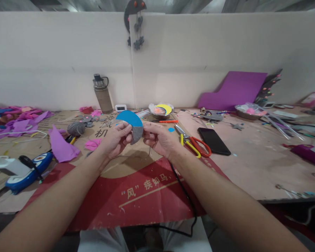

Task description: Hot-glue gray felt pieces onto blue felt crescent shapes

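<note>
A crescent-shaped felt piece (131, 118), blue on top with a grey part at its lower end, is held up over the cardboard. Pinched on its lower inner side are the fingers of my left hand (120, 136). At the grey part's right edge, my right hand (159, 138) closes thumb and fingers on it. Scissors (190, 140) with red and yellow handles lie slightly open, just right of my right hand. A small blue scrap (171, 130) rests near their blades. Part of the felt is hidden behind my fingers.
A black phone (214, 140) lies right of the scissors. Behind my hands stand a bowl (157, 113) with a yellow crescent and a water bottle (103, 94). Grey yarn (76, 129), purple felt (61, 145) and a blue glue-gun-like tool (28, 173) are left. Red printed cardboard (120, 217) covers the front.
</note>
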Motion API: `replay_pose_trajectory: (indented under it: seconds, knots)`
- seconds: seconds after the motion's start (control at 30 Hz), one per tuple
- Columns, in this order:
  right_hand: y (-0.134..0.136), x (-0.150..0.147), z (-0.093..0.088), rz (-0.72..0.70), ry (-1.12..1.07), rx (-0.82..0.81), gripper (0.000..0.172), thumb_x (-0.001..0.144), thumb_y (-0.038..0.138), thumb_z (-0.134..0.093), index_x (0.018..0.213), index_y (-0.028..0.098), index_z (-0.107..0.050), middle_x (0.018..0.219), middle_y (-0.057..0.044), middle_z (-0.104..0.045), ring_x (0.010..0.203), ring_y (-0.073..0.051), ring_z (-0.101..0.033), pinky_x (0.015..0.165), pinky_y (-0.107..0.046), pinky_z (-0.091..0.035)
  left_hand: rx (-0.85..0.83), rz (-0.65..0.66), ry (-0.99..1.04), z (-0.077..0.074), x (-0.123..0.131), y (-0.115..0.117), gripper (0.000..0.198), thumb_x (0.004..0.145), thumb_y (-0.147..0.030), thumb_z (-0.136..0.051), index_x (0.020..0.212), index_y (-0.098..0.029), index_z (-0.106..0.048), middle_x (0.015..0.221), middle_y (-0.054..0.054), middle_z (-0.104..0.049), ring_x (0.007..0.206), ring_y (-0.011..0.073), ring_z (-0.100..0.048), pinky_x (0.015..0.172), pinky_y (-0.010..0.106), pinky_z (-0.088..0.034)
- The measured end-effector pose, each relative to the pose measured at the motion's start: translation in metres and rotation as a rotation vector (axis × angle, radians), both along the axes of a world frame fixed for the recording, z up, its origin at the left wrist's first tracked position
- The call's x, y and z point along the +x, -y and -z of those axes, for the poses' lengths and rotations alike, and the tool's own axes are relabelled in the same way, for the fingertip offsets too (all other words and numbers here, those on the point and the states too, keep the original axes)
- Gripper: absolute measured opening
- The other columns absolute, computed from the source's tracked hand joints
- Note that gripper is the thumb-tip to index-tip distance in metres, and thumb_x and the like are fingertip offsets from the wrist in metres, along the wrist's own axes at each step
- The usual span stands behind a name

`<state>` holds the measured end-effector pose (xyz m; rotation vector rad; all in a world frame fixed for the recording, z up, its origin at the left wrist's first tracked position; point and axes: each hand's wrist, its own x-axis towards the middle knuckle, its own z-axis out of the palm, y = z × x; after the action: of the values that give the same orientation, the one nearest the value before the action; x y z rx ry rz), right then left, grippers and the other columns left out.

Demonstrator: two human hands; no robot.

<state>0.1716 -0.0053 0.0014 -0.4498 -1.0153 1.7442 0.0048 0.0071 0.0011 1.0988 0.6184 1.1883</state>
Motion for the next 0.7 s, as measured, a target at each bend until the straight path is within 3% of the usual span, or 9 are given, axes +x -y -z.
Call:
replay_pose_trajectory:
  seconds: [0.1,0.27,0.5,0.6,0.7]
  knots:
    - [0.0008,-0.0026,0.0025,0.022,0.032,0.023,0.021,0.063,0.023,-0.074,0.069,0.016,-0.056,0.055,0.008,-0.036,0.049,-0.003,-0.021,0.046,-0.021,-0.014,-0.021,-0.045,0.022,0.0006,0.0032,0.0001,0.02,0.066,-0.019,-0.078,0.065,-0.013,-0.059,0.055,-0.001,-0.059,0.049,0.0066,-0.055,0.046,0.014,-0.043]
    - [0.0029,-0.0081,0.0055,0.137,0.207,0.128,0.02,0.067,0.03,-0.072,0.072,0.017,-0.057,0.066,0.001,-0.058,0.052,-0.005,-0.033,0.047,-0.023,-0.019,-0.038,-0.092,0.069,0.005,0.0073,-0.0019,0.01,0.066,-0.012,-0.076,0.072,-0.011,-0.068,0.065,0.003,-0.067,0.057,0.0088,-0.06,0.057,0.019,-0.052]
    - [0.0005,-0.0095,0.0088,0.418,0.459,0.26,0.015,0.071,0.031,-0.068,0.073,0.019,-0.06,0.07,0.002,-0.056,0.06,-0.008,-0.041,0.051,-0.023,-0.029,-0.013,-0.047,0.071,0.0066,0.0071,-0.003,0.018,0.065,-0.005,-0.073,0.08,-0.013,-0.07,0.078,0.003,-0.07,0.068,0.0101,-0.063,0.066,0.022,-0.053]
    - [-0.0003,-0.0091,0.0093,0.38,0.382,0.224,0.016,0.07,0.031,-0.069,0.072,0.019,-0.059,0.069,0.003,-0.052,0.058,-0.007,-0.039,0.05,-0.022,-0.027,-0.021,-0.047,0.041,0.0067,0.0065,-0.0023,0.024,0.064,-0.005,-0.074,0.085,-0.014,-0.068,0.081,0.003,-0.07,0.069,0.0094,-0.062,0.064,0.02,-0.05]
    - [-0.0013,-0.0068,0.0081,0.254,0.198,0.112,0.02,0.068,0.031,-0.07,0.071,0.018,-0.055,0.06,0.006,-0.042,0.05,-0.005,-0.028,0.046,-0.022,-0.019,-0.026,-0.053,-0.002,0.0058,0.0069,-0.0004,0.02,0.066,-0.01,-0.075,0.083,-0.013,-0.066,0.077,0.003,-0.068,0.066,0.0081,-0.06,0.062,0.018,-0.048]
